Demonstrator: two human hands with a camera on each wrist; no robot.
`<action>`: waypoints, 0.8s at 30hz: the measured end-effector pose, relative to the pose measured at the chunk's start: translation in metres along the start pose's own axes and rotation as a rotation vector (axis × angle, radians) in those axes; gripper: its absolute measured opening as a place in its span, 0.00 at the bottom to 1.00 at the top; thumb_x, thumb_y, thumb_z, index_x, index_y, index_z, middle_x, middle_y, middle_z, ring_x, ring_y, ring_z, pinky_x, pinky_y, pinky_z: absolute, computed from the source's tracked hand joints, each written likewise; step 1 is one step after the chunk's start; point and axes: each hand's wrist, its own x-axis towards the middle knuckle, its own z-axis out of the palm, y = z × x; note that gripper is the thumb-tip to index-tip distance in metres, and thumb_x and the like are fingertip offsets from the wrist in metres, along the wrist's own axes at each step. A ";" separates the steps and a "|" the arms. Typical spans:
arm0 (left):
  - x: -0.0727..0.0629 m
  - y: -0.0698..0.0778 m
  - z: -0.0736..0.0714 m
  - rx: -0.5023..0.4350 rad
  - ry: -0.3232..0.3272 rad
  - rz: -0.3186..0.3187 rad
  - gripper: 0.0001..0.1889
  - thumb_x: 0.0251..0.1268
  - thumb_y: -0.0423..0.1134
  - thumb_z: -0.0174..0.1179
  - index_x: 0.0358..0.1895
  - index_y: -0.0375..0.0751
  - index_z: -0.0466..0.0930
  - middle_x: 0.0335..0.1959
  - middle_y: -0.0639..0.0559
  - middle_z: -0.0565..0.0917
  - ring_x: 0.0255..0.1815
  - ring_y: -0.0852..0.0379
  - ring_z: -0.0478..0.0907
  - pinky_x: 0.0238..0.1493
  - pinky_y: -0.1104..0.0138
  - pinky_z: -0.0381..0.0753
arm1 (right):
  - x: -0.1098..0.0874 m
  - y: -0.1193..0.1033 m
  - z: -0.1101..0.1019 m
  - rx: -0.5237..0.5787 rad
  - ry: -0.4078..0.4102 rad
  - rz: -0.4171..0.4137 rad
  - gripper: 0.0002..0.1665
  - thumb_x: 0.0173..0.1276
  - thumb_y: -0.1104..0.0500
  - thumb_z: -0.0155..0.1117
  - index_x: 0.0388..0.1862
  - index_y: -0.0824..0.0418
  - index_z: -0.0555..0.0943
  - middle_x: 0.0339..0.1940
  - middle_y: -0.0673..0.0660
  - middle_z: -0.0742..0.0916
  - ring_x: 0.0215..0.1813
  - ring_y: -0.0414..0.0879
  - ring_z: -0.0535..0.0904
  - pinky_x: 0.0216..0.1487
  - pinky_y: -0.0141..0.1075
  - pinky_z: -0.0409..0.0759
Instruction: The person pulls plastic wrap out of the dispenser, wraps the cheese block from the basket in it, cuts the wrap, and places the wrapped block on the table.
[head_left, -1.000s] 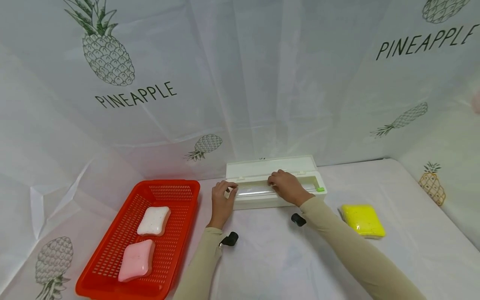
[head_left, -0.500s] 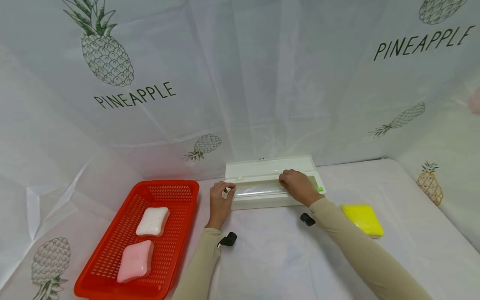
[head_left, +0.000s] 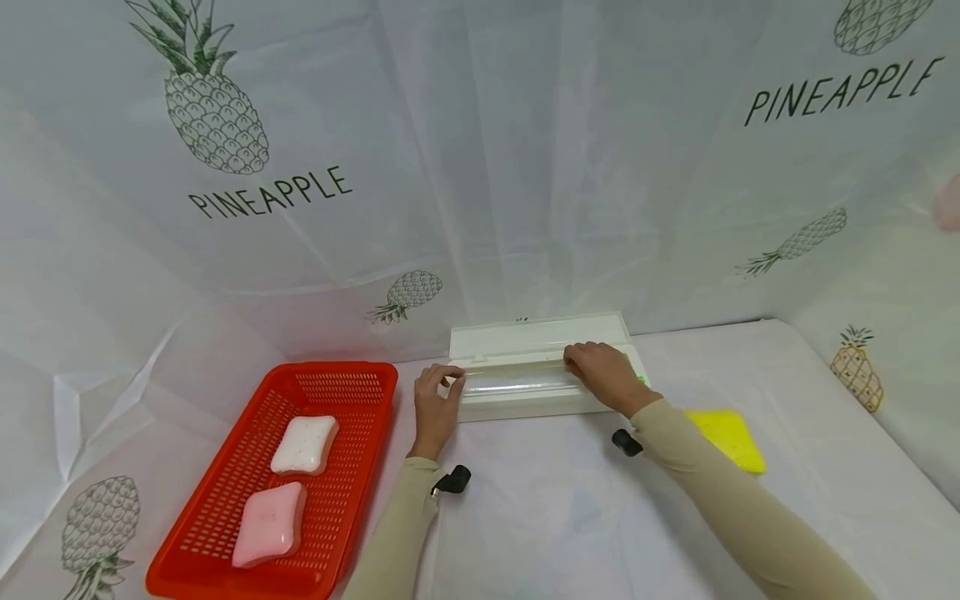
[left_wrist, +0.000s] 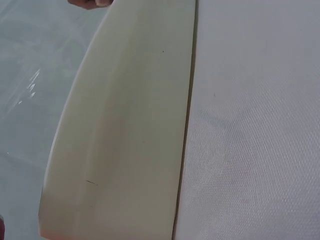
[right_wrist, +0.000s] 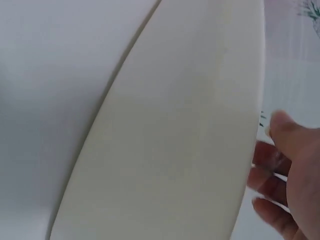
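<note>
A long white plastic wrap dispenser (head_left: 531, 406) lies at the back of the table, its lid (head_left: 536, 335) raised. Clear plastic wrap (head_left: 517, 379) spans its opening, shiny in the left wrist view too. My left hand (head_left: 437, 408) pinches the wrap's left end between thumb and forefinger. Toward the dispenser's right end, my right hand (head_left: 606, 377) pinches the film's edge. In the right wrist view, that hand's thumb and curled fingers (right_wrist: 272, 187) are beside the dispenser's wall (right_wrist: 170, 135), partly behind clear film. Only a sliver of left fingertip shows in the left wrist view.
On the left a red basket (head_left: 378, 454) holds a white sponge-like block (head_left: 303, 444) and a pink one (head_left: 268, 523). A yellow block (head_left: 727, 437) lies at right, partly behind the right sleeve. A pineapple-printed sheet (head_left: 525, 183) hangs right behind the dispenser.
My right hand has slid right along the wrap toward the dispenser's end. The left hand has shifted slightly left, still pinching. The sleeve now covers more of the yellow block.
</note>
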 end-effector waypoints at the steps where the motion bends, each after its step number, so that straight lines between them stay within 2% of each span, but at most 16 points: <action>1: 0.000 0.000 0.000 -0.005 -0.001 -0.008 0.05 0.68 0.25 0.68 0.43 0.36 0.87 0.40 0.43 0.88 0.40 0.43 0.75 0.50 0.58 0.65 | -0.001 0.001 -0.001 0.019 -0.011 -0.006 0.07 0.71 0.66 0.72 0.38 0.60 0.80 0.34 0.53 0.88 0.37 0.51 0.84 0.42 0.46 0.83; 8: 0.001 0.002 0.000 -0.024 -0.004 -0.020 0.06 0.67 0.25 0.68 0.43 0.37 0.87 0.39 0.44 0.88 0.39 0.44 0.74 0.51 0.58 0.64 | -0.008 0.009 -0.009 0.108 -0.078 -0.006 0.09 0.69 0.73 0.70 0.45 0.64 0.84 0.43 0.57 0.87 0.49 0.55 0.87 0.51 0.47 0.86; 12: 0.001 0.003 0.000 -0.023 -0.008 -0.025 0.05 0.67 0.24 0.68 0.42 0.35 0.87 0.39 0.44 0.88 0.39 0.44 0.74 0.51 0.58 0.65 | -0.009 0.015 -0.007 0.064 -0.022 -0.030 0.09 0.66 0.75 0.72 0.41 0.64 0.86 0.41 0.57 0.87 0.46 0.55 0.86 0.49 0.46 0.86; 15: 0.001 0.003 0.000 -0.028 -0.014 -0.017 0.04 0.68 0.25 0.68 0.43 0.33 0.87 0.39 0.42 0.88 0.40 0.43 0.75 0.51 0.56 0.66 | -0.010 0.020 -0.005 0.016 0.022 -0.014 0.09 0.64 0.74 0.74 0.39 0.64 0.86 0.38 0.57 0.88 0.42 0.54 0.84 0.45 0.45 0.86; 20: 0.000 0.002 0.001 -0.028 -0.009 0.004 0.05 0.67 0.24 0.68 0.43 0.32 0.87 0.39 0.42 0.87 0.39 0.44 0.74 0.51 0.56 0.65 | -0.012 0.027 -0.006 0.008 0.011 0.080 0.05 0.67 0.71 0.74 0.38 0.65 0.85 0.35 0.58 0.88 0.38 0.53 0.83 0.41 0.46 0.86; 24: 0.001 0.003 0.001 -0.019 -0.007 0.012 0.06 0.67 0.23 0.68 0.44 0.32 0.87 0.39 0.43 0.88 0.39 0.44 0.74 0.51 0.58 0.64 | -0.015 0.031 -0.008 0.018 -0.010 0.098 0.04 0.68 0.71 0.73 0.39 0.65 0.86 0.35 0.58 0.88 0.39 0.54 0.84 0.42 0.47 0.86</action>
